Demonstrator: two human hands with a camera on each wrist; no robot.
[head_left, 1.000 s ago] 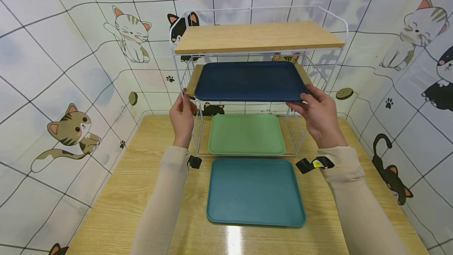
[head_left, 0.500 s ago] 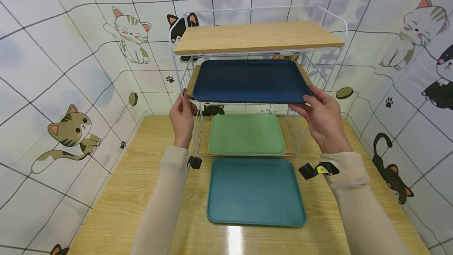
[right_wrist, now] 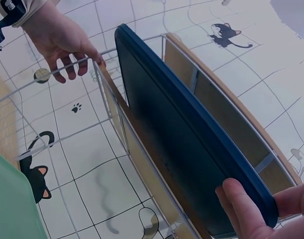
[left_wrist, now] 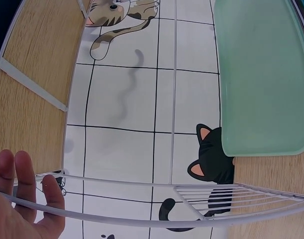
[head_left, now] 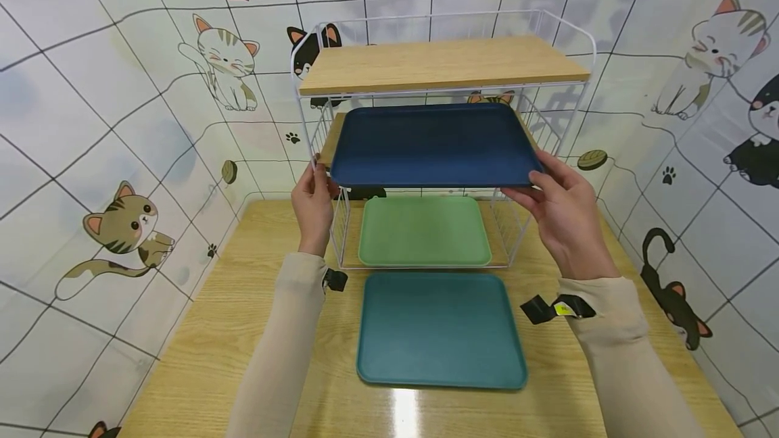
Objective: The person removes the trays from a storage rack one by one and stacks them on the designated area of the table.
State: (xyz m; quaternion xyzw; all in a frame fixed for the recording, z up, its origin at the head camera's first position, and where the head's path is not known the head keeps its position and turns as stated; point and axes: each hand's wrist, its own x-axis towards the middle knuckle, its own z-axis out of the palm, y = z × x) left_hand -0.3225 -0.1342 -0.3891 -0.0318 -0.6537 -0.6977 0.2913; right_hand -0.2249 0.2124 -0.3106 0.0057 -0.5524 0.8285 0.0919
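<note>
My right hand (head_left: 566, 211) pinches the front right corner of a dark blue tray (head_left: 429, 144), thumb on top and fingers beneath. The tray lies at the middle level of a white wire rack with wooden shelves (head_left: 444, 63), its front edge jutting past the shelf. In the right wrist view the tray (right_wrist: 192, 134) is tilted up off the middle shelf board at the held end. My left hand (head_left: 313, 208) grips the rack's left front corner at that shelf, thumb by the board and fingers around the wire, as the left wrist view also shows.
A light green tray (head_left: 424, 232) sits on the rack's bottom shelf. In front of the rack a teal tray (head_left: 441, 330) lies flat on the wooden table (head_left: 243, 330). Walls with cat drawings (head_left: 134, 222) close in the table at the back and both sides.
My right hand has moved toward me and slightly right, drawing the dark blue tray farther out of the middle level. The left hand has stayed on the rack's corner.
</note>
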